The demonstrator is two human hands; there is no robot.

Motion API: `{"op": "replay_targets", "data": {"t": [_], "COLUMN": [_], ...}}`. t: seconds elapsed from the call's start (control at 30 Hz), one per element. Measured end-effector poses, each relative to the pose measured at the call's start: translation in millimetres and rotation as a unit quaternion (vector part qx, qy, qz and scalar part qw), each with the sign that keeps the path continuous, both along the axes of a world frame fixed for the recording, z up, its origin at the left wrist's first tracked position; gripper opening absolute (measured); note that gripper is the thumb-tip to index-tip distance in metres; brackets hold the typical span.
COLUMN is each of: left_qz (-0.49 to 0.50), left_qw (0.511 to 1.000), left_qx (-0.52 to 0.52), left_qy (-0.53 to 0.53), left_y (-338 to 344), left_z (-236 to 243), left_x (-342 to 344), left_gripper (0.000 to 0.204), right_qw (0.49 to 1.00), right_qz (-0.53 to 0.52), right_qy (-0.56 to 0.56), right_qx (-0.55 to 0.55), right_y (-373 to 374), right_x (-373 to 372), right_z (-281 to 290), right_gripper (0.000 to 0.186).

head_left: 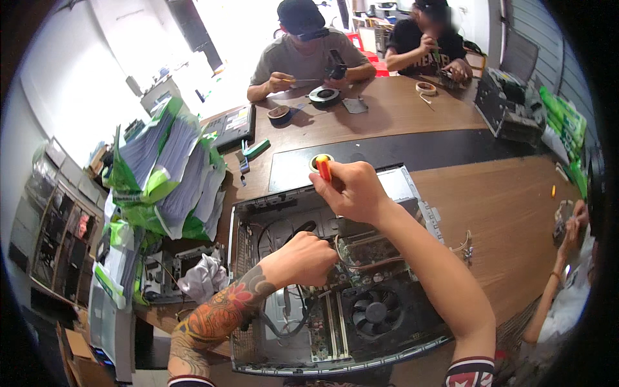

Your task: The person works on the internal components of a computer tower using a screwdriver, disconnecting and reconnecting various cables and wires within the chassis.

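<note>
An opened desktop computer case (258,348) lies in front of me, its board and wiring exposed. My right hand (358,190) is raised over the case's far edge, its fingers closed round the red and yellow handle of a screwdriver (324,170); the shaft does not show. Lower down, my left hand (306,258) is closed over the middle of the case, beside black cables (265,235). Its fingertips are hidden, so what it grips, if anything, is unclear. Nearest me in the case are a round black fan (376,311) and pale memory slots (336,326).
Left stands a tall stack of papers in green wrapping (161,174). Beyond the case are a laptop (235,126), a green-handled tool (256,149) and tape rolls (279,115). Two people work across the table. Another person's hands (570,229) are at right, below a dismantled metal unit (509,106).
</note>
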State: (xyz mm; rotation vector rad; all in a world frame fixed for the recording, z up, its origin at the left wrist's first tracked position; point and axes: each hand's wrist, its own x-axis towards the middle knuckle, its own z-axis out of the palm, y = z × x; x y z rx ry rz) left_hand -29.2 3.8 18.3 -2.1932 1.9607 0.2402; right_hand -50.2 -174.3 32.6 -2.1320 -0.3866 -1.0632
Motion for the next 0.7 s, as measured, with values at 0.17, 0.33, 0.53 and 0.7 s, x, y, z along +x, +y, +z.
{"op": "replay_targets", "data": {"t": [0.17,0.33,0.53,0.7], "left_qz": [-0.001,0.028,0.046,0.011], "left_qw": [0.999,0.997,0.991,0.994], "left_qx": [-0.010,-0.040,-0.058,-0.091], "left_qy": [0.038,0.061,0.108,0.060], "left_y": [2,-1,9,5], "left_z": [2,-3,-12,-2], "left_x": [1,8,8,3], "left_gripper": [0.014,0.015,0.017,0.017], "right_qw": [0.999,0.998,0.997,0.996], "right_qz": [-0.005,0.004,0.038,0.016], "right_qy": [0.051,0.064,0.070,0.078], "right_qx": [-0.008,0.013,0.003,0.046], "right_y": [0,-6,14,2], "right_x": [-2,-2,-2,-1], "right_z": [1,2,5,4], "right_gripper": [0.027,0.026,0.023,0.029]}}
